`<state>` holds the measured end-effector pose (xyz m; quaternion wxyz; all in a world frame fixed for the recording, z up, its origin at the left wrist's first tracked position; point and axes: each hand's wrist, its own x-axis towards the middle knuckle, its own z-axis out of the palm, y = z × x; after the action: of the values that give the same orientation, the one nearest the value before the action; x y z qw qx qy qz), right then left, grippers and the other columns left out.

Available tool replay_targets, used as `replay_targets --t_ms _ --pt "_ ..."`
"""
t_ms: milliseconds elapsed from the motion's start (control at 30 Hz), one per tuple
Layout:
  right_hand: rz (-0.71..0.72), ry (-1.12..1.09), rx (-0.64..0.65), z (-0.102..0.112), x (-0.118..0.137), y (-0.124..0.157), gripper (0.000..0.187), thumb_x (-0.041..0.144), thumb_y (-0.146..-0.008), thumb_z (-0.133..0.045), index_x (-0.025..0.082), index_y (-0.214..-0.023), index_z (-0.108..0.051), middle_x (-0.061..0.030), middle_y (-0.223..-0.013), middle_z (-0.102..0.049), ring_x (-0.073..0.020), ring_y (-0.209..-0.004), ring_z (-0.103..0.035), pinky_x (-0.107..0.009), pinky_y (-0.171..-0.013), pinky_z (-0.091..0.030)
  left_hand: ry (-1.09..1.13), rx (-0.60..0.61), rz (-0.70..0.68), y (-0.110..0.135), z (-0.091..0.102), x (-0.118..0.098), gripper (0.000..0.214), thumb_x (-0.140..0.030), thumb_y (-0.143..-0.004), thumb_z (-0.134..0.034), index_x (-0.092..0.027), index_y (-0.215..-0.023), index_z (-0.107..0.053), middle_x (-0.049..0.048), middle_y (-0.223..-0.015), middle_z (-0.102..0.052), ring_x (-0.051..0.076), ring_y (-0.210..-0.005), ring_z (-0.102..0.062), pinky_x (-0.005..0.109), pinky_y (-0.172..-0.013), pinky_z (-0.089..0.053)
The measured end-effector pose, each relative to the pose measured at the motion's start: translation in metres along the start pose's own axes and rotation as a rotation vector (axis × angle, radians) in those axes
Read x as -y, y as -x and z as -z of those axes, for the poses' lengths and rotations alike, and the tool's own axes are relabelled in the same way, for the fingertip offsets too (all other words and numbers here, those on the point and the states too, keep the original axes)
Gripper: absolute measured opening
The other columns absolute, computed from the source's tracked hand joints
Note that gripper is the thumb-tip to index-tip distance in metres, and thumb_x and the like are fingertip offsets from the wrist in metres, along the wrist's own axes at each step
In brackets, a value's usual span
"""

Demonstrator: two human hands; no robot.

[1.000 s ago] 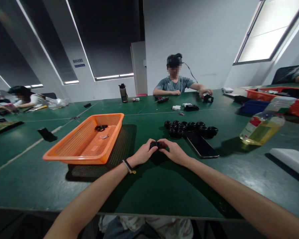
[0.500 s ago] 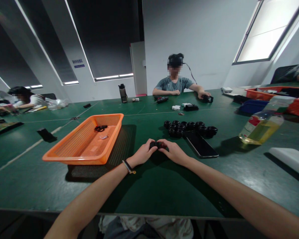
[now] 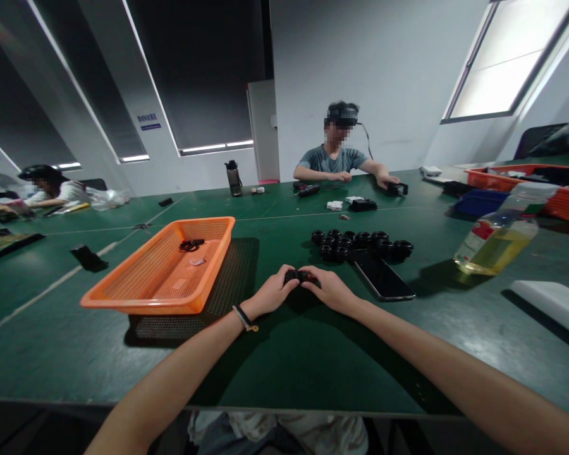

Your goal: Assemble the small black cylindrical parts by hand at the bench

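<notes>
My left hand (image 3: 275,289) and my right hand (image 3: 329,289) meet over the green table, fingers closed on a small black part (image 3: 291,275) between them. Its exact kind is hidden by the fingers. Just beyond and to the right lie several round, glossy black parts (image 3: 341,242) in a cluster. A phone (image 3: 383,278) rests face up beside them, dark screen showing, to the right of my right hand. To the left of my left hand stands an orange plastic basket (image 3: 145,306) holding a few black ring-like pieces (image 3: 191,244) and a small clear scrap.
A bottle of yellow liquid (image 3: 495,243) stands tilted-looking at right, near a white box (image 3: 552,306). Behind it are a blue tray (image 3: 481,202) and an orange basket (image 3: 564,205). Across the table a co-worker (image 3: 334,158) handles a black part (image 3: 397,188); a dark flask (image 3: 234,178) stands farther left.
My hands stay in nearly the same place, still holding the black part. Across the table, the co-worker's head and upper body have shifted slightly to the right.
</notes>
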<state>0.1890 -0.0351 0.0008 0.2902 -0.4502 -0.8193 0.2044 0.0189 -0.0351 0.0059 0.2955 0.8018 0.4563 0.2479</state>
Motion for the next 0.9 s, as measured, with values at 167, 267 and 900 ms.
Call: replay_targets --t_ms 167,267,900 --pt "0.001 0.003 -0.001 -0.0014 -0.0029 -0.0003 0.025 0.016 -0.08 -0.05 0.016 -0.104 -0.054 -0.0068 -0.092 -0.065 -0.0192 -0.084 -0.062 -0.034 -0.076 -0.047 -0.01 -0.002 0.01 -0.0005 0.0001 -0.0006 0.024 -0.028 -0.086 -0.037 -0.014 -0.106 -0.043 0.007 -0.089 -0.057 0.018 -0.08 -0.054 0.029 -0.072 -0.043" --pt "0.015 0.019 -0.009 -0.0027 -0.0047 -0.0011 0.024 0.016 -0.08 -0.05 0.017 -0.103 -0.054 -0.0069 -0.092 -0.066 -0.0194 -0.083 -0.062 -0.033 -0.074 -0.047 -0.014 -0.006 0.018 -0.001 -0.0007 0.0 0.024 -0.027 -0.086 -0.038 -0.015 -0.106 -0.043 0.0063 -0.089 -0.058 0.018 -0.08 -0.055 0.029 -0.073 -0.043" --pt "-0.009 0.034 0.016 -0.0014 -0.003 -0.0008 0.019 0.02 -0.082 -0.048 0.015 -0.1 -0.056 -0.0073 -0.09 -0.065 -0.0197 -0.08 -0.061 -0.031 -0.069 -0.046 -0.032 0.001 -0.009 -0.0012 -0.0002 -0.0004 0.023 -0.028 -0.085 -0.038 -0.014 -0.104 -0.043 0.007 -0.088 -0.057 0.019 -0.079 -0.055 0.029 -0.071 -0.043"
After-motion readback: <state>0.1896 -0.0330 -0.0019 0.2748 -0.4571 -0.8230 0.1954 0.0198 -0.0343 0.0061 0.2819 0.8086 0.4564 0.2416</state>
